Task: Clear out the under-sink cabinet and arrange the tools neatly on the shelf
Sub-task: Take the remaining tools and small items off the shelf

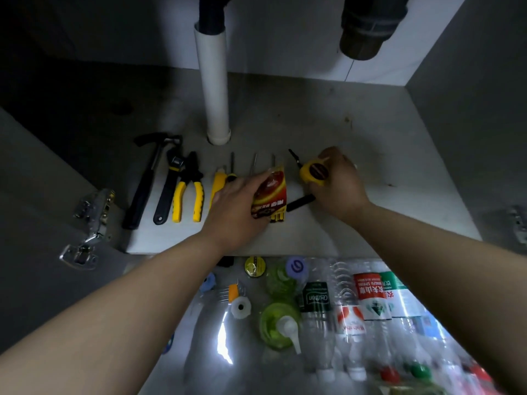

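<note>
The right hand (339,189) grips the yellow tape measure (312,173) just beside the left hand (236,208), which holds a red packet (269,192); best set it square with the pliers (190,171) left of both hands.

Hidden, cropped & blurred bits

Left hand (236,212) + the red packet (271,192) it grips cover the handles of three thin shafts (253,165) and part of a yellow knife (216,183). Right hand (339,183) wraps the tape measure (312,172), hiding its far side, and covers one end of a black tool (299,203). White pipe (212,81) & dark drain fitting (368,24) cut off at top edge. Bottles (370,303) blur toward bottom edge, cropped there. Right-side hinge (519,223) cropped, blurry.
</note>
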Motion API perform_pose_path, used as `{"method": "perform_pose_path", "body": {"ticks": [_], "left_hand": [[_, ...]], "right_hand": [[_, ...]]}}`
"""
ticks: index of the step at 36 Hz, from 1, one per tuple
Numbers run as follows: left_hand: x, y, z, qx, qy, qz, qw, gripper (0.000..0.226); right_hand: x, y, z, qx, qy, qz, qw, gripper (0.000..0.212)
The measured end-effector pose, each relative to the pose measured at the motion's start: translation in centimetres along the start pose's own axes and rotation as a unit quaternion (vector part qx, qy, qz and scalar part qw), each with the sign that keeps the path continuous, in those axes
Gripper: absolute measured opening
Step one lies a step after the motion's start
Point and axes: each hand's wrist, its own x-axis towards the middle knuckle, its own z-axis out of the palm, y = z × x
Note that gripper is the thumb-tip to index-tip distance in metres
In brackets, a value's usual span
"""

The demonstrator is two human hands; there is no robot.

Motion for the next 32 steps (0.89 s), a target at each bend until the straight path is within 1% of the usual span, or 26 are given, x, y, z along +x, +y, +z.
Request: {"method": "perform_pose_path", "body": {"ticks": [4, 7, 10, 13, 15, 17, 21, 23, 26, 28, 32], "left_hand": [[-0.2, 0.9, -0.1, -0.031, -0.003, 0.001, 1.000, 0.082], [-0.5, 1.7, -0.4, -0.080, 0.014, 0.001, 0.997, 0.082], [-0.9, 2.8, -1.0, -0.129, 0.020, 0.004, 0.991, 0.082], [-0.8, 5.3, -2.2, -0.147, -0.021, 0.022, 0.989, 0.087], [-0.6, 7.5, -2.8, -0.118, -0.057, 0.050, 0.990, 0.091], [-0.7, 10.2, -3.0, -0.064, -0.090, 0.088, 0.990, 0.095], [-1.8, 15.7, -0.5, 0.069, -0.177, 0.156, 0.969, 0.104], [-2.6, 17.7, 1.7, 0.096, -0.211, 0.159, 0.960, 0.105], [-3.6, 19.4, 5.2, 0.113, -0.241, 0.143, 0.953, 0.096], [-4.4, 19.8, 7.4, 0.119, -0.260, 0.135, 0.949, 0.092], [-5.5, 19.6, 11.1, 0.116, -0.274, 0.115, 0.948, 0.095]], "right_hand": [[-2.3, -0.1, -1.2, 0.056, 0.025, 0.016, 0.998, 0.057], [-4.2, -0.1, -2.3, 0.092, 0.027, 0.034, 0.995, 0.056], [-6.1, -0.1, -3.8, 0.113, 0.020, 0.052, 0.992, 0.061], [-7.9, 0.6, -6.0, 0.087, 0.025, 0.077, 0.993, 0.064], [-9.2, 1.4, -7.8, 0.062, 0.035, 0.090, 0.993, 0.064], [-10.9, 2.6, -9.7, 0.041, 0.042, 0.111, 0.992, 0.065], [-14.7, 5.8, -12.8, 0.017, 0.043, 0.174, 0.984, 0.067], [-16.7, 7.6, -13.8, 0.010, 0.051, 0.209, 0.977, 0.067], [-19.7, 10.1, -14.5, 0.003, 0.064, 0.253, 0.965, 0.064], [-21.4, 11.5, -14.4, 0.004, 0.068, 0.271, 0.960, 0.062], [-23.8, 12.9, -13.5, 0.010, 0.053, 0.293, 0.955, 0.060]]}}
